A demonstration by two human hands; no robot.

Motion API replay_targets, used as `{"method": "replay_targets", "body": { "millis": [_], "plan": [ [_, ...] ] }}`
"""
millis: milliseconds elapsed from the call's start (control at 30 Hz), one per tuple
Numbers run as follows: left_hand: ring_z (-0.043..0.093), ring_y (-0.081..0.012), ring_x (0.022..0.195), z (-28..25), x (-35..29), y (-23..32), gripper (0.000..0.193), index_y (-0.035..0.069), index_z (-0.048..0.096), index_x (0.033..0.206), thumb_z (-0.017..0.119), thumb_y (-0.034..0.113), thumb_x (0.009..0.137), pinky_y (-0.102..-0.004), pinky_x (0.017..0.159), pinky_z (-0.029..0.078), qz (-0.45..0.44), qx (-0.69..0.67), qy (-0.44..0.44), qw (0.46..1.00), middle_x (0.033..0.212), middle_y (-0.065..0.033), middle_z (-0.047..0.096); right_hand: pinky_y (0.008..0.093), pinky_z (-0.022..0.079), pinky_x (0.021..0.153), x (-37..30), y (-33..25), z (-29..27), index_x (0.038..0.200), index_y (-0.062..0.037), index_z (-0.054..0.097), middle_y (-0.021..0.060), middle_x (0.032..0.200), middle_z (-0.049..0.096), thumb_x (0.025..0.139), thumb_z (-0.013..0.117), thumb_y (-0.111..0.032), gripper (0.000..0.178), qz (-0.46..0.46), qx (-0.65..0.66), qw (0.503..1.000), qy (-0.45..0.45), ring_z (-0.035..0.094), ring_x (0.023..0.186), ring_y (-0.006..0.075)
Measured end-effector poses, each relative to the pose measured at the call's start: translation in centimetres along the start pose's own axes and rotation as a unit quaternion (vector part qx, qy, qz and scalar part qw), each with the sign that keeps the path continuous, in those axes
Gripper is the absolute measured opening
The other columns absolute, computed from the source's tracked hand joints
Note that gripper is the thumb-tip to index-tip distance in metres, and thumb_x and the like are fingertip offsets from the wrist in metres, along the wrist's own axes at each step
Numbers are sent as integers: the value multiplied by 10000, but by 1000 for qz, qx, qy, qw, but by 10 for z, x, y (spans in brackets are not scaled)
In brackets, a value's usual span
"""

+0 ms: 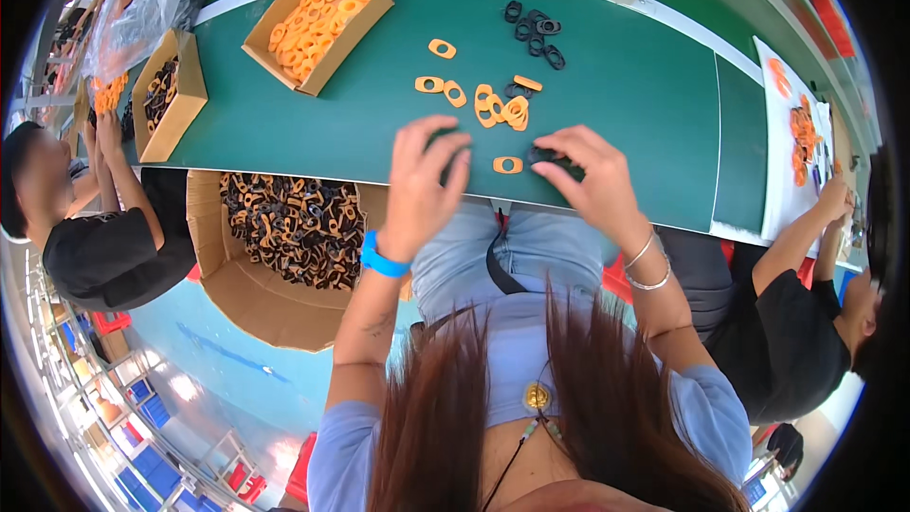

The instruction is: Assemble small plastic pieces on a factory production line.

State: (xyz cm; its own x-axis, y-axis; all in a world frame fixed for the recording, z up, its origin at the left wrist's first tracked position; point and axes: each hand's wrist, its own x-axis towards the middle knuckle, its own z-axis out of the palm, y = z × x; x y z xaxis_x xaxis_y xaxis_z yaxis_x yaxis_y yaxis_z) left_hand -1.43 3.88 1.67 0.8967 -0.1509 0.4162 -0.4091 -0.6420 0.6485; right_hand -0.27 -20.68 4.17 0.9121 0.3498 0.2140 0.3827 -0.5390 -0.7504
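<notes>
Nearest the camera at six o'clock, long brown hair (431,408) hangs either side of a round gold pendant (537,395). Up to the hands: the right hand (599,175) has thumb and fingertips around a black ring piece (540,155); the left hand (424,180), at nine o'clock from it, is half-curled, thumb apart, nothing visible in its grasp. Between them, one orange oval ring (508,165) lies flat on the green tabletop (626,76). At twelve, a clump of orange rings (490,106); beyond, a cluster of black pieces (537,30). Both still wait loose, so this batch looks unfinished. Ten o'clock, an open cardboard box (358,33) is well stocked with orange rings; eight o'clock, a big carton (248,299) already holds a black-and-orange heap, perhaps completed output. No brand, label or writing is legible anywhere.
</notes>
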Motion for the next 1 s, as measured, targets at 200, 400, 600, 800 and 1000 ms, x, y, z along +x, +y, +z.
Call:
{"method": "replay_targets", "body": {
  "millis": [200, 400, 600, 800, 1000],
  "plan": [
    [545, -336, 1157, 11, -21, 9, 188, 69, 729, 996, 752, 56, 809, -441, 984, 419, -14, -11, -29, 999, 1242, -105, 612, 340, 545, 703, 2, -12, 29, 1053, -43, 728, 89, 1013, 660, 844, 783, -126, 231, -5, -28, 999, -16, 670, 830, 253],
    [545, -324, 1162, 13, -21, 11, 190, 78, 732, 993, 761, 65, 806, -429, 976, 402, -6, -5, -29, 1000, 1239, -93, 614, 345, 544, 693, 5, -10, 33, 1050, -40, 739, 78, 994, 663, 831, 796, -136, 246, -22, -38, 999, -8, 672, 818, 245],
    [552, -310, 1158, 14, -21, 11, 195, 83, 732, 994, 763, 66, 802, -421, 966, 397, -10, -8, -28, 1000, 1235, -83, 621, 325, 552, 693, 3, -3, 37, 1031, -32, 763, 70, 971, 667, 804, 814, -123, 250, -34, -23, 999, 6, 678, 806, 210],
    [554, -299, 1157, 14, -21, 13, 194, 83, 731, 985, 770, 67, 796, -415, 964, 390, -21, -4, -33, 999, 1233, -71, 630, 321, 556, 696, 0, -6, 41, 1037, -28, 766, 71, 963, 668, 792, 822, -111, 265, -40, -29, 999, 20, 681, 805, 202],
    [545, -319, 1173, 16, -21, 12, 220, 77, 697, 1007, 755, 66, 796, -428, 966, 384, -19, -6, -33, 999, 1240, -81, 610, 319, 532, 689, -2, -7, 39, 1052, -55, 776, 58, 944, 643, 774, 836, -132, 295, -10, -8, 1000, 18, 645, 782, 193]
  ]
}}
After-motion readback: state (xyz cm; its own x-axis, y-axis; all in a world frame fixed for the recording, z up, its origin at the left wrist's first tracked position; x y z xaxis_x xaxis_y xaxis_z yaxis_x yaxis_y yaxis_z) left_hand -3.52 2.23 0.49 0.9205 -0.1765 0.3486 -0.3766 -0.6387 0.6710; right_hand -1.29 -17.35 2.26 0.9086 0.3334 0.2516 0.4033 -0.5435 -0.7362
